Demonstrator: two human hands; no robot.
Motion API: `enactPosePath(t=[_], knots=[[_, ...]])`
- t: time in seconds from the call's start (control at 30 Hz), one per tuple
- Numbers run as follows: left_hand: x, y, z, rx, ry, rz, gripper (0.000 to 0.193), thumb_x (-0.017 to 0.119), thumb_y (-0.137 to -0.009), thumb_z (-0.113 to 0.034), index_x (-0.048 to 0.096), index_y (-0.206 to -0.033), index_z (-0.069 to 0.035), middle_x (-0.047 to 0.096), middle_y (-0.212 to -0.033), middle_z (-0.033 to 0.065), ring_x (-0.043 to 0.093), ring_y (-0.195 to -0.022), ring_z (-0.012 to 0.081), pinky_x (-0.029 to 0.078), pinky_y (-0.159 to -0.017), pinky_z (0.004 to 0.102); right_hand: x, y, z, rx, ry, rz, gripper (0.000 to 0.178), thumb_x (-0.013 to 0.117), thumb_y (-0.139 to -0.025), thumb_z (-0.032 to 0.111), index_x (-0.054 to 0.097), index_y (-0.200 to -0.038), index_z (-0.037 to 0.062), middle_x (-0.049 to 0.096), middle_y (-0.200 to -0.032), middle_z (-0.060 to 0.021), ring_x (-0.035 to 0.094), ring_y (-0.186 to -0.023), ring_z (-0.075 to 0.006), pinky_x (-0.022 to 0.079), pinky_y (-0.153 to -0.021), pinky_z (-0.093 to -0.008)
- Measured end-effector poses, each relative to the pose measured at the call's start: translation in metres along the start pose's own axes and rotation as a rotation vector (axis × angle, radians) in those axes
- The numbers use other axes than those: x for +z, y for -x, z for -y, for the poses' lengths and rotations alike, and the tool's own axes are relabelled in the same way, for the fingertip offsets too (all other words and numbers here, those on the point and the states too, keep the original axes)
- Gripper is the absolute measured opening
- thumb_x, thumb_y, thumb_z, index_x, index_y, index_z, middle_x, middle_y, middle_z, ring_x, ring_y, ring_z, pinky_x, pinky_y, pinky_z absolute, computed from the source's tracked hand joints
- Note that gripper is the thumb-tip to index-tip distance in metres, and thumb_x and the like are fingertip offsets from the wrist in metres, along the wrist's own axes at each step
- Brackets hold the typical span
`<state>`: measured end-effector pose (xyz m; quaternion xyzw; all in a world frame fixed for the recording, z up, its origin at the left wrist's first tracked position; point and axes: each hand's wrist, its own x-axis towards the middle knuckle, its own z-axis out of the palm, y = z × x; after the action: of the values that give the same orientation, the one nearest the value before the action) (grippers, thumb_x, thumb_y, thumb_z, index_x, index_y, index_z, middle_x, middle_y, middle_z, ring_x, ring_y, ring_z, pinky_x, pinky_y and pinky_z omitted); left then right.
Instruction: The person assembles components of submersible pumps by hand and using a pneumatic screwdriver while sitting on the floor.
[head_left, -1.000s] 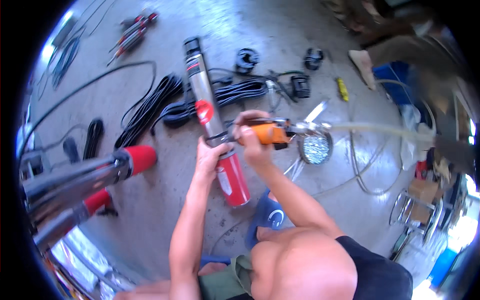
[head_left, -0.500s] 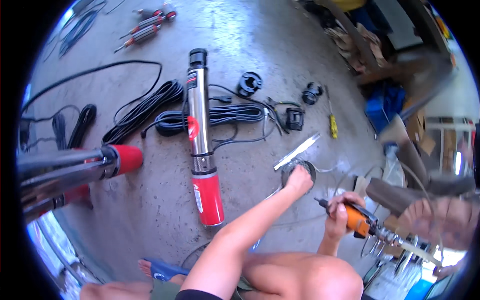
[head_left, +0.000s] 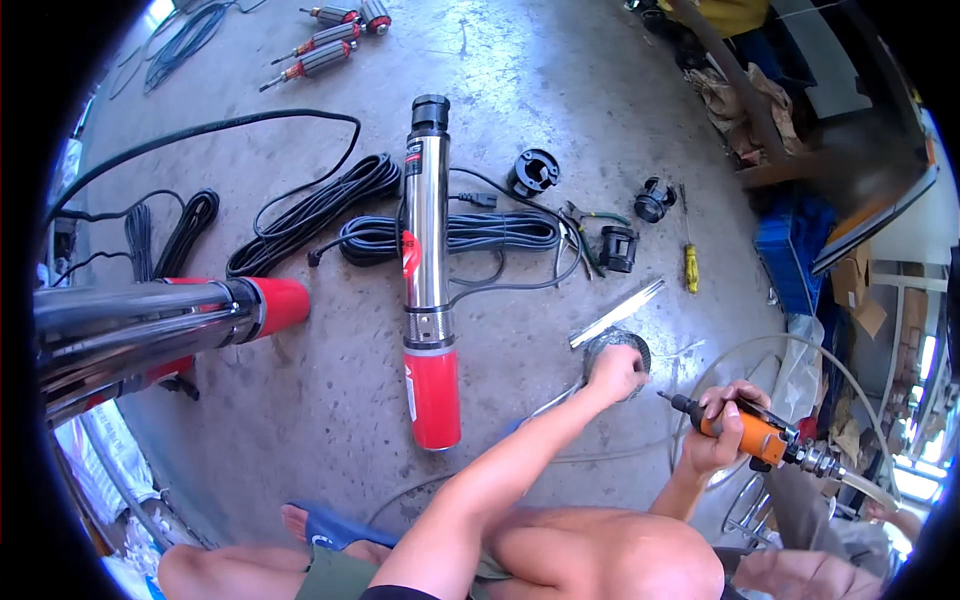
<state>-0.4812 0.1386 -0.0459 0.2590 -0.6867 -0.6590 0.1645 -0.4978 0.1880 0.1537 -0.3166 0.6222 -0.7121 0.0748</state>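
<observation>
My left hand (head_left: 617, 376) reaches into a round dark dish (head_left: 604, 350) on the floor. Its fingers are bunched together at the dish's right side, and whatever they pinch is hidden. My right hand (head_left: 722, 432) is wrapped round an orange air screwdriver (head_left: 752, 438), its bit pointing left toward the dish and a hose fitting at its rear. A long steel tube pump (head_left: 428, 225) with a red end lies left of the dish. Beyond the dish, a shiny metal strip (head_left: 618, 313) rests on the floor.
Coiled black cables (head_left: 500, 232) pass beside the pump. Black plastic end pieces (head_left: 534, 172), pliers (head_left: 590, 213) and a yellow screwdriver (head_left: 691, 268) lie farther off. More steel pumps (head_left: 150, 325) stand at the left. Motor rotors (head_left: 325, 45) lie at the far left; a blue crate (head_left: 793, 250) is right.
The whole view has shifted, so the floor items appear farther right. My left hand has moved within the dish toward its right edge. The air screwdriver stays in my right hand.
</observation>
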Motion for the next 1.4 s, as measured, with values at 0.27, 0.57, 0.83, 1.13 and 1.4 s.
enactPosePath(t=[0.27, 0.57, 0.83, 1.13, 1.4], knots=[[-0.140, 0.078, -0.043, -0.382, 1.562, -0.072, 0.020, 0.061, -0.097, -0.009, 0.066, -0.112, 0.004, 0.070, -0.091, 0.0091, 0.058, -0.069, 0.0127, 0.044, -0.062, 0.0267, 0.081, 0.012, -0.010, 0.091, -0.380, -0.044, 0.031, 0.055, -0.080, 0.009, 0.052, -0.111, 0.0044, 0.053, -0.091, -0.0092, 0.051, -0.063, -0.0143, 0.047, -0.065, -0.0339], [-0.202, 0.137, -0.051, -0.283, 1.641, -0.203, 0.020, 0.062, -0.097, -0.013, 0.068, -0.110, 0.000, 0.070, -0.088, 0.0072, 0.061, -0.071, 0.0136, 0.044, -0.060, 0.0248, 0.148, 0.050, -0.023, 0.157, -0.515, 0.064, 0.030, 0.056, -0.080, 0.009, 0.052, -0.109, 0.0070, 0.054, -0.090, -0.0092, 0.051, -0.060, -0.0146, 0.047, -0.061, -0.0335], [-0.224, 0.156, -0.029, -0.662, 1.623, -0.668, 0.015, 0.061, -0.098, -0.020, 0.060, -0.092, -0.006, 0.060, -0.074, -0.0011, 0.043, -0.046, 0.0051, 0.030, -0.040, 0.0180, 0.190, 0.111, -0.055, 0.095, -0.425, 0.345, 0.024, 0.060, -0.085, 0.001, 0.049, -0.106, 0.0060, 0.052, -0.092, -0.0105, 0.055, -0.064, -0.0152, 0.052, -0.066, -0.0363], [-0.255, 0.165, -0.001, -0.566, 1.872, -0.520, 0.011, 0.045, -0.100, -0.011, 0.052, -0.098, -0.002, 0.047, -0.067, -0.0027, 0.035, -0.046, 0.0062, 0.028, -0.040, 0.0206, 0.218, 0.110, -0.090, 0.104, -0.321, 0.533, 0.022, 0.057, -0.089, 0.004, 0.046, -0.108, 0.0056, 0.053, -0.096, -0.0085, 0.057, -0.071, -0.0146, 0.049, -0.062, -0.0289], [-0.254, 0.163, 0.003, -0.584, 1.832, -0.494, 0.015, 0.049, -0.094, -0.014, 0.057, -0.084, -0.005, 0.048, -0.062, -0.0019, 0.033, -0.043, 0.0074, 0.027, -0.040, 0.0230, 0.227, 0.108, -0.086, 0.020, -0.194, 0.688, 0.020, 0.055, -0.085, 0.002, 0.049, -0.104, 0.0036, 0.052, -0.095, -0.0110, 0.053, -0.067, -0.0150, 0.051, -0.065, -0.0330]])
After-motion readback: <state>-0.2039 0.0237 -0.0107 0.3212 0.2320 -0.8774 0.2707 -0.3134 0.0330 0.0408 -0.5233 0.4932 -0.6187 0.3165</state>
